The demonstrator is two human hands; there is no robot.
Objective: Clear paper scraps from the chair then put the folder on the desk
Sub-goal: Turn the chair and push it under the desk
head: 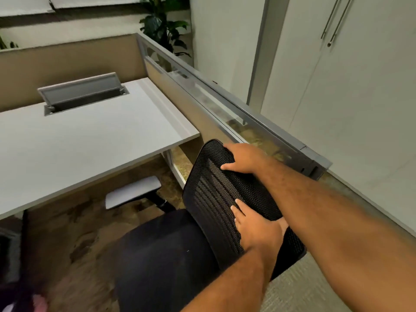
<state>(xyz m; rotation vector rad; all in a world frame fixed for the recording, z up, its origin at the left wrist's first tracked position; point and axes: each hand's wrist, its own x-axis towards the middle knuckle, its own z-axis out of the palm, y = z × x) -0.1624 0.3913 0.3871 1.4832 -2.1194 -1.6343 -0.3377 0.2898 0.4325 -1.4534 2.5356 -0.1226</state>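
Note:
A black office chair stands before me, its mesh backrest (216, 190) tilted and its dark seat (162, 251) bare. My right hand (243, 158) grips the top edge of the backrest. My left hand (256, 228) holds the backrest lower down, fingers spread on the mesh. The white desk (90, 140) lies to the left. No paper scraps or folder show on the seat or desk.
A grey cable flap (83, 93) stands open at the desk's back. The chair's grey armrest (132, 191) sits under the desk edge. A grey partition (236, 111) runs along the right, white cabinets (349, 97) beyond it. A plant (164, 25) stands behind.

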